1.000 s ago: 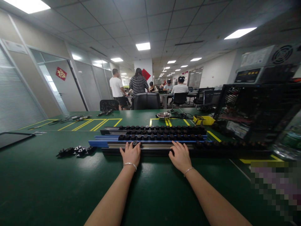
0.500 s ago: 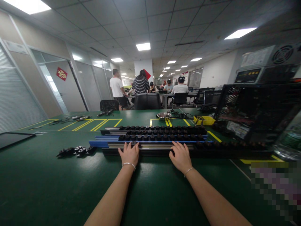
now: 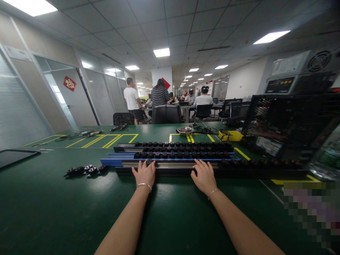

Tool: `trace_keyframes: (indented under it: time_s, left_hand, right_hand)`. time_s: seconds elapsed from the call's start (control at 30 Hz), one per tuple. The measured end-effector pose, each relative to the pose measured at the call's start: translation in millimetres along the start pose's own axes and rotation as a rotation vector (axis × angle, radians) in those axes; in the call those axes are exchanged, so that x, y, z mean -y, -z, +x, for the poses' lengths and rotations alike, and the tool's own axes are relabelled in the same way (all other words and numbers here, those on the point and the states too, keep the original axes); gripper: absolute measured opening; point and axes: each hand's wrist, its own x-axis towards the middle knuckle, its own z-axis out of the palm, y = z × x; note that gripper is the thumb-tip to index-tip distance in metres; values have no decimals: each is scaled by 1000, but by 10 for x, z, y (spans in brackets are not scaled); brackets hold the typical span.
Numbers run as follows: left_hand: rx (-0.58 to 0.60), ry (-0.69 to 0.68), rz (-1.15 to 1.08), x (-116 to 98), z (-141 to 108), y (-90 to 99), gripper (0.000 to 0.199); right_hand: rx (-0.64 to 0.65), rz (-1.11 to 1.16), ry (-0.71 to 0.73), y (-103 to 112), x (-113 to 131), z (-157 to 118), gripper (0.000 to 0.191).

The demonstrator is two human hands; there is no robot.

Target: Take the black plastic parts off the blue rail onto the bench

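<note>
Small black module (image 3: 149, 162) on silver-track rail (image 3: 172, 165), left hand (image 3: 145, 174) pinching it; right hand (image 3: 204, 177) half-spread, gripping nothing; blue rail (image 3: 111, 162) just behind.

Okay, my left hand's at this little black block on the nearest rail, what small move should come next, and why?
Probably ease the black block further left along the near rail with your left hand: it has already shifted slightly that way, and your right hand rests on the rail, seemingly steadying it.
</note>
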Motion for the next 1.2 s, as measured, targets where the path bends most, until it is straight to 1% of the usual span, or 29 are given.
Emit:
trace_keyframes:
  time_s: [0.27,0.53,0.83,1.2]
  left_hand:
    - [-11,15,4,16,5,20,40]
    - [4,30,-2,25,9,45,40]
    - [37,57,3,5,6,133,40]
    - [-10,35,21,97,29,33,41]
  right_hand:
    - [9,-11,-10,14,10,0,22]
    - [1,-11,-8,9,8,-7,22]
    - [1,10,5,14,1,1,22]
    - [-1,2,1,10,2,-2,22]
